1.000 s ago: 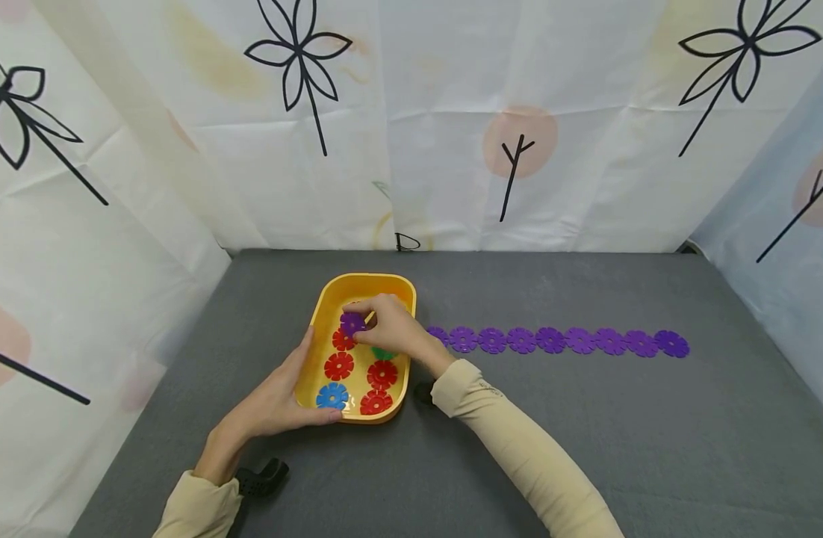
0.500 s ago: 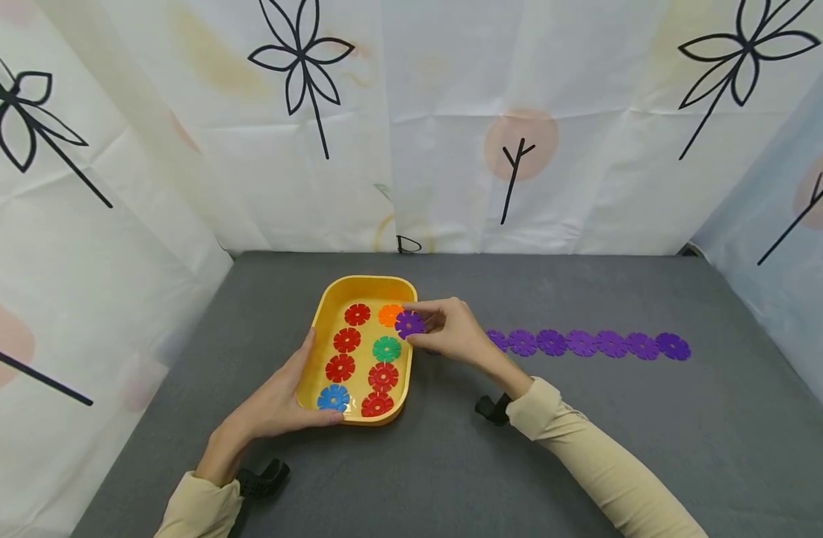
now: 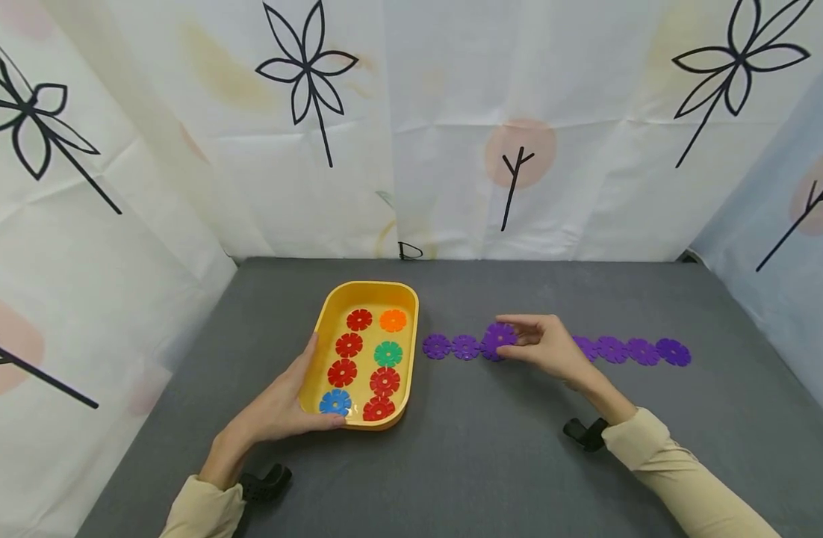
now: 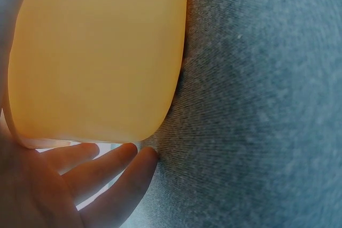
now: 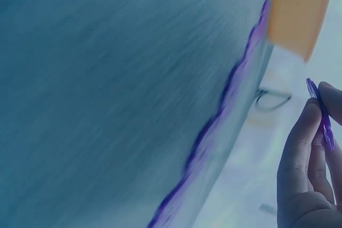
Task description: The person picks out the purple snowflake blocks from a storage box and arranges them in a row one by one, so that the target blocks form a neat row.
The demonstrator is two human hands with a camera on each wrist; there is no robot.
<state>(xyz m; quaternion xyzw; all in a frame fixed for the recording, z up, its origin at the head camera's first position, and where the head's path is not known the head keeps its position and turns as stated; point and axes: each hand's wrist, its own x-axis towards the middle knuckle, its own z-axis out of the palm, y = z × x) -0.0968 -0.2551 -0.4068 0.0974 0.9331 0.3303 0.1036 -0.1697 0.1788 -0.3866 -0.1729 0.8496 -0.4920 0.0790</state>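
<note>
Between thumb and fingertips, my right hand point(image 3: 549, 350) pinches a purple flower-shaped plastic disc point(image 3: 497, 341). In the right wrist view that disc point(image 5: 320, 113) appears edge-on, raised off the table. Below the hand a row of similar purple discs point(image 3: 612, 350) runs left to right, its middle hidden by the hand. My left hand point(image 3: 273, 411) grips the near-left corner of a yellow tray point(image 3: 411, 351), thumb at the front rim and fingers along the left side. The left wrist view shows the tray's outer wall point(image 4: 96, 57) with fingers point(image 4: 107, 166) against it.
Inside the tray lie several red discs point(image 3: 342, 372), an orange disc point(image 3: 393, 320), a green disc point(image 3: 387, 354) and a blue disc point(image 3: 335, 403). Everything rests on a grey cloth-covered table point(image 3: 452, 463). White printed curtains point(image 3: 438, 149) stand behind and at both sides.
My right hand has lifted the purple disc out of the tray and carried it right, over the purple row. The left hand still holds the tray in place.
</note>
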